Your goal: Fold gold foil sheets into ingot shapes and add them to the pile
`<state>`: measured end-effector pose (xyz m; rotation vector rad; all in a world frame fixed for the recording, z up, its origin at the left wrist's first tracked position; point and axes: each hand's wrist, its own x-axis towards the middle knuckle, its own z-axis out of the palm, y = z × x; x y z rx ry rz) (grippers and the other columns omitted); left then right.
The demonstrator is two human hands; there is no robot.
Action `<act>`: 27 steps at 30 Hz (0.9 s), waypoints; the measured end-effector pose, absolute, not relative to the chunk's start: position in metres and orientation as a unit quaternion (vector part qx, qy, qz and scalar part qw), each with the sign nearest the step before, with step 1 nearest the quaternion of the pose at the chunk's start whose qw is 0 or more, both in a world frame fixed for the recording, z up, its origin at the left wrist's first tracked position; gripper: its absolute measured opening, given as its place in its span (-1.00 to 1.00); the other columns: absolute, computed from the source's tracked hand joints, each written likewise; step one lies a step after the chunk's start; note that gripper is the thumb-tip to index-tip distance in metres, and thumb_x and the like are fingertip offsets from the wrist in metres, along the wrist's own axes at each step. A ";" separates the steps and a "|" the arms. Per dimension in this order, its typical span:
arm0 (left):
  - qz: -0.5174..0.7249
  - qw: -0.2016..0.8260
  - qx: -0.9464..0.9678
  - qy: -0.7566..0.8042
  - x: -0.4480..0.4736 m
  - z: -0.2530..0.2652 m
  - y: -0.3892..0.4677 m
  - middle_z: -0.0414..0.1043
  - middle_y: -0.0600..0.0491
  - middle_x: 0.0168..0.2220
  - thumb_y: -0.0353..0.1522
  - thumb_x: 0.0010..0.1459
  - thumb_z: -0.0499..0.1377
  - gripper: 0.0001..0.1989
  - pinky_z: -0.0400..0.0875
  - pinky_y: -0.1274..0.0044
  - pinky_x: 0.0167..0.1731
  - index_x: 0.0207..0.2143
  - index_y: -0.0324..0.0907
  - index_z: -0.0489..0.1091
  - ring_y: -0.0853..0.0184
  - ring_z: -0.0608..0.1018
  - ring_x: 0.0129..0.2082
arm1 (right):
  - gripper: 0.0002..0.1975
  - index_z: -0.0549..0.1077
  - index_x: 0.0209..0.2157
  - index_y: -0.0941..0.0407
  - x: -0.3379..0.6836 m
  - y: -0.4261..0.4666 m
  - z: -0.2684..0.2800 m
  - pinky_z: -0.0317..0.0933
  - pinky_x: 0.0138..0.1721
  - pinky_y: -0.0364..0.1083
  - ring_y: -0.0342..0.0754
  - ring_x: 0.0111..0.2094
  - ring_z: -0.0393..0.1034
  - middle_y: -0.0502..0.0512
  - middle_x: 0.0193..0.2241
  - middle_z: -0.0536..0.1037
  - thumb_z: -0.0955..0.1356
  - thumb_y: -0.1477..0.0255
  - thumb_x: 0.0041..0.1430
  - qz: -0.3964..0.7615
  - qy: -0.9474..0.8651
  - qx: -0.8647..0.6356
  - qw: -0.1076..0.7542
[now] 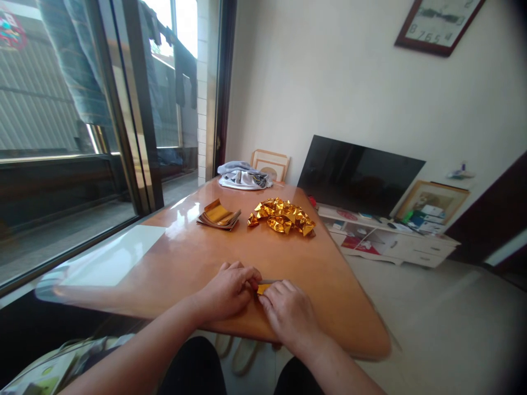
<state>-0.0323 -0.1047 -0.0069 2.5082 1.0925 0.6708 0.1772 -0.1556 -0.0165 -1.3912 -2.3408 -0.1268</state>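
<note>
Near the front edge of the table, my left hand and my right hand close on a small piece of gold foil paper between them. Part of the sheet shows gold, with a greyish folded edge along its top; the rest lies hidden under my fingers. Farther up the table sits a stack of gold foil paper sheets, curled at the edges. To its right is a heap of shiny folded gold foil pieces, apart from both hands.
The wooden table narrows toward the far end, where a pile of folded clothes lies. A white sheet covers its left side. Past the right edge stand a television and a low white cabinet. Glass doors line the left.
</note>
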 end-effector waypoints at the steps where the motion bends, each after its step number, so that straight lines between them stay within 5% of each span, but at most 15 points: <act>1: 0.236 0.165 0.878 0.383 -0.032 -0.006 -0.105 0.55 0.13 -0.19 -0.50 0.06 0.12 -0.66 0.22 0.36 -0.03 -0.11 -0.03 0.40 0.23 0.48 -0.12 | -0.84 0.49 -0.30 0.05 0.177 -0.155 -0.018 0.13 -0.16 -0.04 0.00 -0.20 0.37 0.04 -0.29 0.56 0.30 0.40 0.38 -0.045 -0.837 -0.502 0.213; 16: 0.224 0.131 0.869 0.421 -0.018 0.000 -0.106 0.50 0.08 -0.29 -0.39 0.20 0.12 -0.91 0.25 0.40 -0.14 -0.24 -0.08 0.40 0.22 0.47 -0.20 | -0.85 0.49 -0.36 0.04 0.175 -0.148 -0.013 0.14 -0.24 -0.13 -0.06 -0.26 0.40 0.01 -0.34 0.51 0.32 0.39 0.31 0.055 -0.757 -0.597 0.260; 27: 0.253 0.165 0.844 0.443 -0.019 -0.008 -0.103 0.49 0.08 -0.26 -0.56 -0.05 0.08 -0.61 0.29 0.43 -0.17 -0.14 -0.10 0.34 0.22 0.46 -0.20 | -0.83 0.45 -0.40 0.06 0.175 -0.141 -0.022 0.07 -0.29 -0.13 -0.08 -0.29 0.41 0.00 -0.36 0.50 0.31 0.44 0.30 0.025 -0.735 -0.636 0.234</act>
